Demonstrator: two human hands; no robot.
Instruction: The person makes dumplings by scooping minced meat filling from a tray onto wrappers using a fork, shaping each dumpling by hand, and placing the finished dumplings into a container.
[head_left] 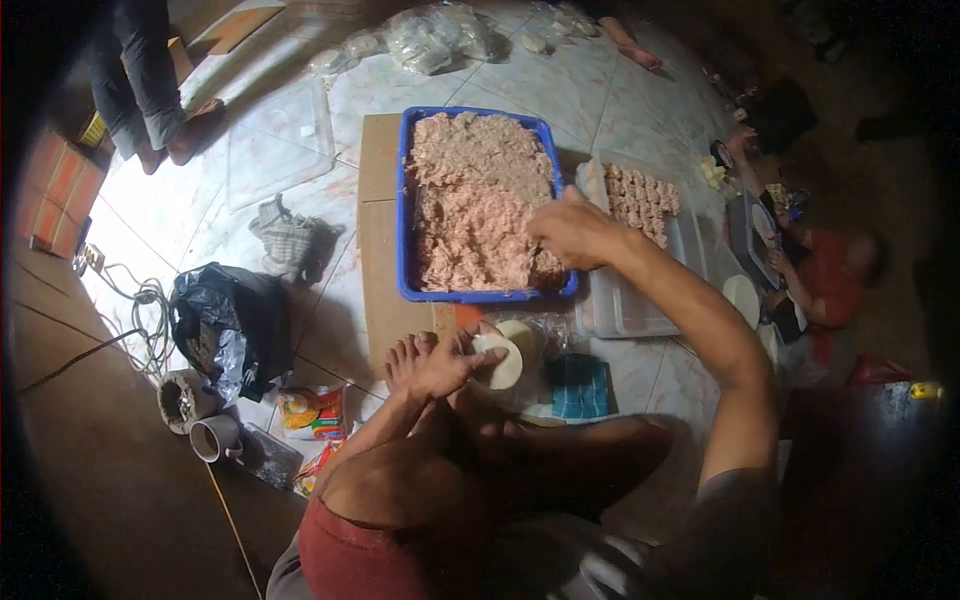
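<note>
My left hand [445, 368] holds a round, pale dough wrapper [500, 362] above my bent legs, thumb lying across it. Right beside it is a stack of similar wrappers [517, 335] on clear plastic. A blue tub [402, 200] full of pinkish minced filling [470, 215] stands in front of me on flattened cardboard. Over the tub's right edge, my right hand [578, 232] is closed with its fingertips down by the filling. What it grips is hidden by the fingers and shadow.
Right of the tub, a clear plastic tray [640, 310] carries rows of filled dumplings [640, 200]. To the left are a black plastic bag [230, 325], a checked cloth [285, 238], a mug [213, 438] and cables. A teal packet [580, 385] lies near my leg. Other people are around the tiled floor.
</note>
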